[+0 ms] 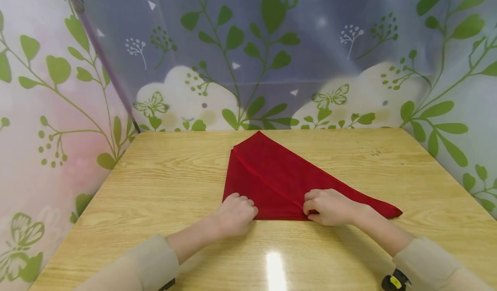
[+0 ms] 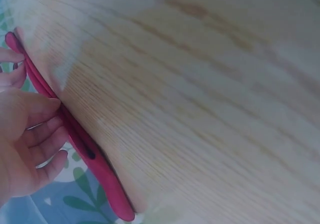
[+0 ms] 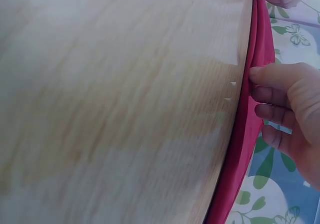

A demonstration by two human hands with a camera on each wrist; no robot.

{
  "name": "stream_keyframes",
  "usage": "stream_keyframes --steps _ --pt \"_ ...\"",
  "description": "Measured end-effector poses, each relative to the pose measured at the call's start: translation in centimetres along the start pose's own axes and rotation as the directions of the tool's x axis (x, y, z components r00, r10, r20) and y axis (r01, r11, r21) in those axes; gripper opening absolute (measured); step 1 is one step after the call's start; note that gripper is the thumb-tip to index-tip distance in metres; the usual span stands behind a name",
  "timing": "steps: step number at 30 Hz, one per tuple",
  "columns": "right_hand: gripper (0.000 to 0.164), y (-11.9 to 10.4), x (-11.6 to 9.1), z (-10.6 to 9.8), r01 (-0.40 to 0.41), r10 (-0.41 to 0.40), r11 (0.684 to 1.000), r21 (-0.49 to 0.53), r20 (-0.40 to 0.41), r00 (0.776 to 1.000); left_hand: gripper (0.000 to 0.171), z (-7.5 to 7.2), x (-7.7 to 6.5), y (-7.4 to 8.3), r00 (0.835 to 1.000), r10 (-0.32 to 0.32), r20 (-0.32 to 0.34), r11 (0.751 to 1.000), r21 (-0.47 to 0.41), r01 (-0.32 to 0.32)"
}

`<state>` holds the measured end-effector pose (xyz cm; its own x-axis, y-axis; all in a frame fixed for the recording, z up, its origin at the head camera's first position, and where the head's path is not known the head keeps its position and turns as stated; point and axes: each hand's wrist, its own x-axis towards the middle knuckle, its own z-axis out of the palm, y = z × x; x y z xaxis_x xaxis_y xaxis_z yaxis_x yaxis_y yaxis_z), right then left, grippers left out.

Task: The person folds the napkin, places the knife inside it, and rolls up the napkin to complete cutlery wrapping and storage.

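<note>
A folded red cloth (image 1: 272, 170) lies on the wooden table, with a peak at the back, a straight near edge and a long tip trailing to the right. A diagonal fold line crosses it toward my right hand (image 1: 331, 207), which pinches the cloth at the near edge. At the near left corner, my left hand (image 1: 237, 213) grips the same edge. In the left wrist view the thumb (image 2: 47, 104) presses on the layered red edge (image 2: 107, 179). The right wrist view has the thumb (image 3: 272, 75) and curled fingers at the cloth's edge.
The wooden table (image 1: 167, 166) runs back to a printed fabric backdrop (image 1: 217, 58) with leaves, butterflies and clouds, which also stands at both sides. A dark strap with a yellow mark (image 1: 396, 281) is at the right sleeve. A bright light reflection shows on the near tabletop.
</note>
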<state>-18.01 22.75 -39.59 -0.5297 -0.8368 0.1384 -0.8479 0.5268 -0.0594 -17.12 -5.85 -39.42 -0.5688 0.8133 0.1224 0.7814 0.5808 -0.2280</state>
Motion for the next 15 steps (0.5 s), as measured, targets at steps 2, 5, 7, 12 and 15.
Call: stream_keyframes --steps 2,5,7,12,15 --pt "0.02 -0.07 0.16 0.02 0.004 -0.004 1.0 -0.002 -0.002 1.0 0.029 0.01 -0.02 -0.03 1.0 -0.005 0.004 1.0 0.0 0.005" --pt "0.026 -0.17 0.37 0.01 0.005 -0.005 1.0 -0.008 0.003 1.0 0.028 0.01 -0.03 -0.07 1.0 -0.013 0.018 1.0 -0.008 0.013" --pt "0.027 -0.24 0.45 -0.01 -0.004 0.004 1.0 -0.009 0.013 1.0 0.027 -0.01 -0.03 -0.09 0.999 -0.017 0.03 1.0 -0.022 0.018" --pt "0.027 -0.39 0.43 0.04 -0.026 0.026 1.0 0.01 0.028 0.999 0.033 -0.03 -0.04 -0.1 0.999 -0.02 0.031 0.999 -0.049 0.022" --pt "0.026 -0.43 0.33 0.14 -0.026 0.026 1.0 0.017 0.022 0.999 0.036 0.02 -0.07 -0.06 1.0 -0.011 0.011 0.999 -0.038 0.012"
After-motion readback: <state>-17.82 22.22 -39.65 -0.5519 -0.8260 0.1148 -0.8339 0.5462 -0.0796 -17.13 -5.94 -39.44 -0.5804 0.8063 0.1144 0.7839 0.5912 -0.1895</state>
